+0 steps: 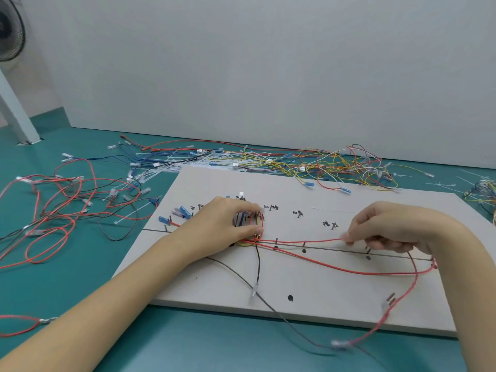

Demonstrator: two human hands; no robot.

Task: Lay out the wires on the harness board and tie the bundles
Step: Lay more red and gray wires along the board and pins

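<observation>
We've got the red wire (308,240) stretched along the harness board (335,296) between our hands: left hand (228,224) clamps the looped wires by the pegs, right hand (375,232) pinches the wire's other stretch. Pull too hard and it'll probably hop the pegs.

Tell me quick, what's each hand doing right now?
Left hand: fingers curled, gripping the wire bundle on the harness board.
Right hand: pinching a red wire at its fingertips.
</observation>
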